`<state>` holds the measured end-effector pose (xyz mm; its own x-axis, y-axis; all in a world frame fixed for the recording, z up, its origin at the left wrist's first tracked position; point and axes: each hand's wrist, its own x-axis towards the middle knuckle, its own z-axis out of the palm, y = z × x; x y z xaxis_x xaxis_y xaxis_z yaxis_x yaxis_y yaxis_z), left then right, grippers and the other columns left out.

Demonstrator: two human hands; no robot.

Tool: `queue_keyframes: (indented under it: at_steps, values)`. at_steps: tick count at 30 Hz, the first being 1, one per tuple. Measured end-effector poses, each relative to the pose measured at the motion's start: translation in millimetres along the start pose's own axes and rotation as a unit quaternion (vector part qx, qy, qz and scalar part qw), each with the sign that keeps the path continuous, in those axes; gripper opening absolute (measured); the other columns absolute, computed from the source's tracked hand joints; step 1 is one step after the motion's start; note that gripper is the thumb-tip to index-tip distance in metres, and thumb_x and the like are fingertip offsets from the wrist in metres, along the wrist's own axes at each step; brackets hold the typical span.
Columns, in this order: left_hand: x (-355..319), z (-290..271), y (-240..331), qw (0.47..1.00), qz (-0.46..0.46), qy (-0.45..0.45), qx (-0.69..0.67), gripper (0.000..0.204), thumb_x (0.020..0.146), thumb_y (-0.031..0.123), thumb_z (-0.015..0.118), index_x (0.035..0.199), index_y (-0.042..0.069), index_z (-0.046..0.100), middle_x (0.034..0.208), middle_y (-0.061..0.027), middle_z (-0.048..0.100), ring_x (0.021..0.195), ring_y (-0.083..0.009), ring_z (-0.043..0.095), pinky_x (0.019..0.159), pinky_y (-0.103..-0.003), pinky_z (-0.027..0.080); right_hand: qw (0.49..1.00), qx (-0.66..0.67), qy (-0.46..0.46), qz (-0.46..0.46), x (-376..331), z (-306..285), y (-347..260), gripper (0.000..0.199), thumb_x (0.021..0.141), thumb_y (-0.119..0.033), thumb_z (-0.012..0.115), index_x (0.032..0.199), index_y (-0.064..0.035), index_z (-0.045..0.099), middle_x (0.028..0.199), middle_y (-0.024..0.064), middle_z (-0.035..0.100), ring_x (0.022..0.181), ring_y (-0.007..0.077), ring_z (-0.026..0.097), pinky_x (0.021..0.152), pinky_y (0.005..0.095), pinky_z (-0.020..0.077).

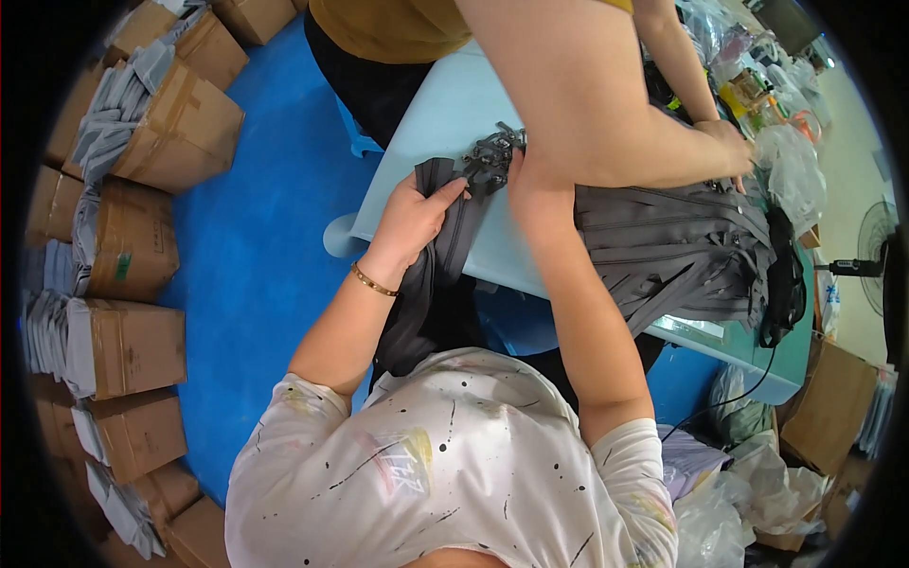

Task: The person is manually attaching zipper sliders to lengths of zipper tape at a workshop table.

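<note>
My left hand [410, 216] is closed on a dark grey zipper strip [461, 232], thumb on top, near the table's left edge. The strip's long end hangs over that edge towards my lap. Just beyond my fingertips lies a heap of small dark metal zipper sliders [492, 151]. My right hand [538, 201] is at the right side of this heap. Another person's bent arm crosses above it and hides most of its fingers, so what it holds cannot be made out. To its right, a thick bundle of dark grey zipper strips [677, 246] lies across the table.
Opposite me, a person in a mustard top leans over the pale table [417, 133], one forearm [587, 104] passing over my right hand. Cardboard boxes [137, 350] of folded grey items line the left. Plastic bags [795, 175] crowd the far right, near a fan [876, 260]. A black cable [748, 393] hangs right.
</note>
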<state>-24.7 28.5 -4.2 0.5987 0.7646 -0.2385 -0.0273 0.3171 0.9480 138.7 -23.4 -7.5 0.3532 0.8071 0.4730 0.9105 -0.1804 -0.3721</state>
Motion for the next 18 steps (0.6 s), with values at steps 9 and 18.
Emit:
queue_keyframes:
  at_steps: [9, 18]
  values:
    - [-1.0, -3.4, 0.9, 0.999, 0.017, -0.044, 0.008, 0.014, 0.087, 0.011, 0.057, 0.095, 0.000, 0.056, 0.074, -0.0019, 0.063, 0.045, -0.0022, 0.038, 0.037, -0.018, 0.029, 0.981, 0.178, 0.062, 0.050, 0.5, 21.6, 26.7, 0.031, 0.086, -0.006, 0.048, 0.116, 0.0017, 0.050, 0.110, 0.0217, 0.055, 0.103, 0.0366, 0.052, 0.088, 0.0416, 0.0417]
    - [0.6, -0.3, -8.8, 0.996, 0.042, -0.046, 0.067, 0.017, 0.087, 0.012, 0.056, 0.099, 0.000, 0.053, 0.077, -0.0020, 0.065, 0.048, -0.0017, 0.042, 0.042, -0.018, 0.033, 0.984, 0.155, -0.080, 0.015, -20.2, -13.3, 21.6, 0.017, 0.075, -0.005, 0.065, 0.091, -0.0026, 0.060, 0.082, 0.0116, 0.061, 0.071, 0.0226, 0.062, 0.063, 0.0310, 0.0495]
